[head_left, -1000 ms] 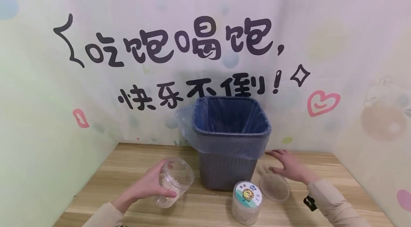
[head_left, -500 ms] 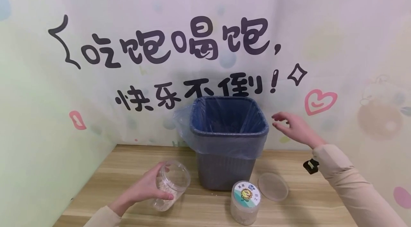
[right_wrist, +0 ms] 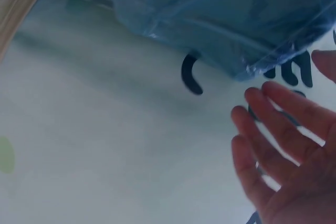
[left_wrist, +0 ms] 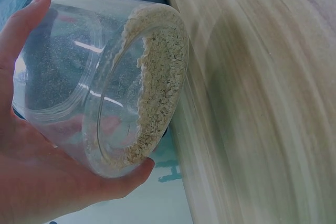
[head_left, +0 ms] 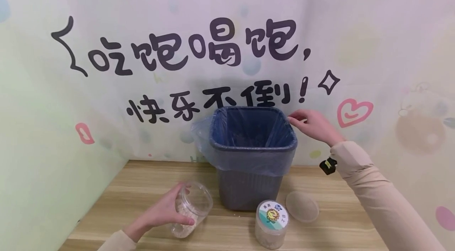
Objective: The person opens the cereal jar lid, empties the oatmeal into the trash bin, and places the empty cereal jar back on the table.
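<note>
My left hand [head_left: 161, 211] grips a clear plastic jar [head_left: 200, 199] around its side. The jar is lidless and tilted, its mouth toward the bin. Pale flakes [left_wrist: 165, 72], like rolled oats, lie against its bottom and lower wall. My right hand [head_left: 316, 124] is up at the right rim of a blue-grey trash bin [head_left: 249, 191]. In the right wrist view its fingers [right_wrist: 273, 124] are loosely extended, fingertips close to the bin's edge, holding nothing. A translucent blue liner bag [head_left: 254, 162] is folded over the bin's rim.
A second clear jar [head_left: 271, 239] with a sunflower-printed lid stands in front of the bin. Right of it, a round translucent lid [head_left: 302, 206] lies flat on the wooden table [head_left: 142, 176]. A printed wall [head_left: 170, 2] rises behind the bin.
My right hand has risen from the table beside the loose lid, up and then left to the bin's right rim. The left hand still holds the tilted jar in nearly the same place.
</note>
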Demonstrator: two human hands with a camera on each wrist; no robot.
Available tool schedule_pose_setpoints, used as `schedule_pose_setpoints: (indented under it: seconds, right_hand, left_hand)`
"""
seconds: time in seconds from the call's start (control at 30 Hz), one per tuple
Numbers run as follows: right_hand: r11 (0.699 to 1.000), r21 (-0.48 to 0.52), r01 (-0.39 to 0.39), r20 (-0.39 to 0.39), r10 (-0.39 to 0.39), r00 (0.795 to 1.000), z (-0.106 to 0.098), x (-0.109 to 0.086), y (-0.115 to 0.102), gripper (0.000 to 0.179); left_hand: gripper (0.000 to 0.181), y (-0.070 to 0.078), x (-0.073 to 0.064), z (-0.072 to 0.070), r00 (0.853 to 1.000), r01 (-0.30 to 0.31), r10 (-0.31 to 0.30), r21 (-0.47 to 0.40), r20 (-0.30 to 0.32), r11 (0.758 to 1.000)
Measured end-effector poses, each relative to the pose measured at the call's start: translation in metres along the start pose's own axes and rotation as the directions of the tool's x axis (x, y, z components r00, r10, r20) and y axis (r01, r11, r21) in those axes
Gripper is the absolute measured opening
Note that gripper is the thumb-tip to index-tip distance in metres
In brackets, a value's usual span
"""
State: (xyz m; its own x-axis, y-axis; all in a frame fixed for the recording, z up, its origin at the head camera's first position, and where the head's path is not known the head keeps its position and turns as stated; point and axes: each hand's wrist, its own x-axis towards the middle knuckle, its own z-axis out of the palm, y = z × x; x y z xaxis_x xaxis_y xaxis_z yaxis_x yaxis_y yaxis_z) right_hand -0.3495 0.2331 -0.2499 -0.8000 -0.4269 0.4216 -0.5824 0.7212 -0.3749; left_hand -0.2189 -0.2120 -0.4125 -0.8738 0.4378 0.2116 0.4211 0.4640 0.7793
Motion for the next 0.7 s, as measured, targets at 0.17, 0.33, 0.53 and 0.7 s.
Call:
schedule_pose_setpoints:
  seconds: [0.17,0.33,0.53,0.7]
  right_hand:
    - [0.998,-0.042,-0.049,0.025,0.050,0.998,0.005,0.011,-0.006,0.036]
    - [0.997,-0.058,-0.045,0.050,0.047,0.998,0.009,0.014,-0.004,0.030]
    - [0.997,-0.032,-0.072,0.056,0.074,0.996,0.012,0.015,-0.002,0.023]
    - [0.995,-0.046,-0.090,0.054,0.092,0.994,0.013,0.016,-0.003,0.022]
  left_hand:
    - [0.095,-0.003,-0.002,0.003,1.000,-0.014,0.014,0.015,-0.001,1.000]
    - [0.093,-0.004,-0.003,0.004,1.000,-0.018,0.018,0.023,-0.003,1.000]
    - [0.094,-0.003,-0.005,0.001,1.000,-0.003,0.003,0.023,-0.024,1.000]
    - [0.094,-0.001,-0.005,-0.008,0.999,0.008,-0.007,0.011,-0.052,1.000]
